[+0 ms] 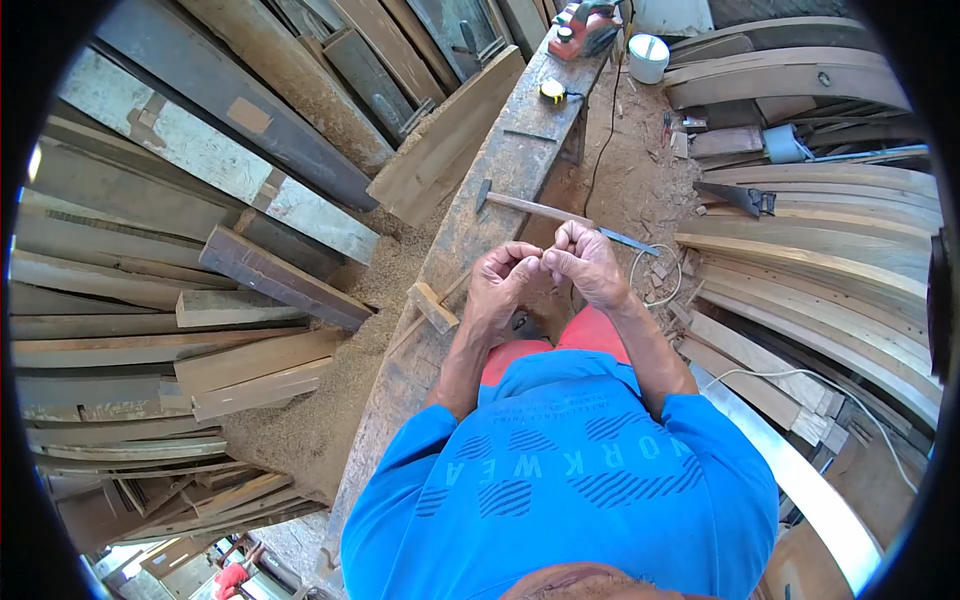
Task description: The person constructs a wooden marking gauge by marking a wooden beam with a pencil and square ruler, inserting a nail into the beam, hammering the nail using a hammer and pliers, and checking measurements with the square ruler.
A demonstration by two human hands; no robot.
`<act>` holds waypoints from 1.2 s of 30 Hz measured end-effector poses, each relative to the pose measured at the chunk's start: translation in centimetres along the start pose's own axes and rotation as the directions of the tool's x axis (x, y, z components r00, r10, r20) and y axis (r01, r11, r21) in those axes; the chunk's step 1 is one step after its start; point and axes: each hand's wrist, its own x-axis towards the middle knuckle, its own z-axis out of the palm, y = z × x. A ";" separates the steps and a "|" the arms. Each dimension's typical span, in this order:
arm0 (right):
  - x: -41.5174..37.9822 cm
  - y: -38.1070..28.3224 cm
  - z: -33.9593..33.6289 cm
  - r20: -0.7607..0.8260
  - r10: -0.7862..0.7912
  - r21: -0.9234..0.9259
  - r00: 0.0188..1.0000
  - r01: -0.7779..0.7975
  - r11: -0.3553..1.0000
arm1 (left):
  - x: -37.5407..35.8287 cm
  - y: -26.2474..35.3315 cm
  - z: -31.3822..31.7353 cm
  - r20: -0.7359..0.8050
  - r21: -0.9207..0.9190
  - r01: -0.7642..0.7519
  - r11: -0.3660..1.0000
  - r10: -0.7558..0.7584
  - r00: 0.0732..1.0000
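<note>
My left hand [503, 285] and my right hand [588, 265] meet in front of my body, thumbs and fingertips pinched together. Whatever sits between the fingertips is too small to make out. Just beyond them a hammer [540, 208] lies with its head on the wooden bench [470, 235] and its handle reaching past the bench edge behind my right hand. Left of my left hand, a wooden tool with a block and a thin stem [433, 308], like a marking gauge, rests on the bench.
Farther along the bench are a thin dark bar [530, 135], a yellow tape measure [552, 91] and a red power tool [588, 28]. A white bucket [648, 58] and a handsaw [738, 198] lie to the right. Planks [270, 365] are stacked at left; a cable crosses the floor.
</note>
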 end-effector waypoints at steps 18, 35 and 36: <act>1.2 -12.0 -10.1 -0.075 -0.122 -0.394 0.990 0.083 0.916 | 8.0 0.4 10.0 0.125 -0.420 0.054 0.906 -0.001 0.992; 4.0 -6.1 -18.5 -0.221 0.050 -0.951 0.974 -0.227 0.212 | 17.6 0.3 1.6 -0.128 0.222 -0.134 0.966 0.165 0.978; 4.0 -6.8 -18.4 -0.232 0.032 -0.953 0.972 -0.234 0.195 | 18.1 0.6 1.5 -0.118 0.310 -0.132 0.942 0.176 0.977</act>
